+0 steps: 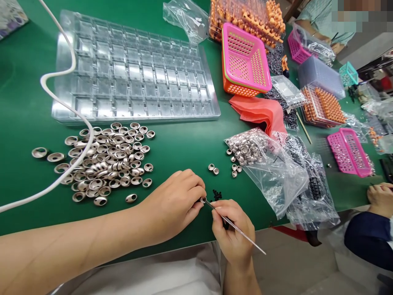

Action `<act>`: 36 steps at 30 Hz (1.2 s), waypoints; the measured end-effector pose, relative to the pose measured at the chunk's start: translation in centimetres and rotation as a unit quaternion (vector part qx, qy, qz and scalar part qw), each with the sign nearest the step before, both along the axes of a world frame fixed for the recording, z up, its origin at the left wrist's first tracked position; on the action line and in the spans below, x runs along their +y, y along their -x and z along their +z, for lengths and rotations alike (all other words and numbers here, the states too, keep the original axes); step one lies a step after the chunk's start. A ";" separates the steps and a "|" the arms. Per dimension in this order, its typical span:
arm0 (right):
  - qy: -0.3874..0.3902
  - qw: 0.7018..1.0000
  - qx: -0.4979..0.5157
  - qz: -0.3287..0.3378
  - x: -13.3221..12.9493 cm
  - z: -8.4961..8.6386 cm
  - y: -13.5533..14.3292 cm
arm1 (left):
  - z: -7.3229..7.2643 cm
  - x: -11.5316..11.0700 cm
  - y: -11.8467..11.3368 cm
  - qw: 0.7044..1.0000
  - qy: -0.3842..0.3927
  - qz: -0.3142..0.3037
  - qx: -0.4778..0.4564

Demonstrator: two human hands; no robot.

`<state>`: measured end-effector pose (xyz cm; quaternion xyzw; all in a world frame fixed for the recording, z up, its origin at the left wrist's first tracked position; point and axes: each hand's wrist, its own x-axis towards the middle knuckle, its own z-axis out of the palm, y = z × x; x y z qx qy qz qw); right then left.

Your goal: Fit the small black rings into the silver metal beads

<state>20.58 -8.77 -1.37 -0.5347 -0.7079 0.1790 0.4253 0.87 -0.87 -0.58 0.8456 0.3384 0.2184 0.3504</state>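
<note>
My left hand is closed, pinching a small silver metal piece between thumb and fingers; most of the piece is hidden. My right hand grips a slim metal tool that looks like tweezers. Its near tip meets the piece at my left fingertips. Just beyond the hands lies a small cluster of black parts. A few loose small silver pieces rest farther out. Left of my left hand spreads a pile of oval silver rings.
A clear compartment tray stands behind the pile, and a white cable crosses both. On the right are a plastic bag of silver pieces, red cloth, stacked baskets and orange parts. A co-worker's hand is far right.
</note>
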 end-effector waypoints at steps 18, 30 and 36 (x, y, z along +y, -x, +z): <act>-0.006 1.000 -0.009 0.005 -0.1 -0.1 0.0 | 0.1 0.2 -0.1 1.000 -0.015 -0.007 -0.003; -0.018 1.000 -0.015 0.014 0.0 -0.1 0.0 | 0.0 0.1 0.0 1.000 -0.003 -0.005 0.001; -0.022 1.000 -0.018 0.011 -0.1 0.0 0.1 | 0.1 0.2 0.0 1.000 0.004 -0.007 0.003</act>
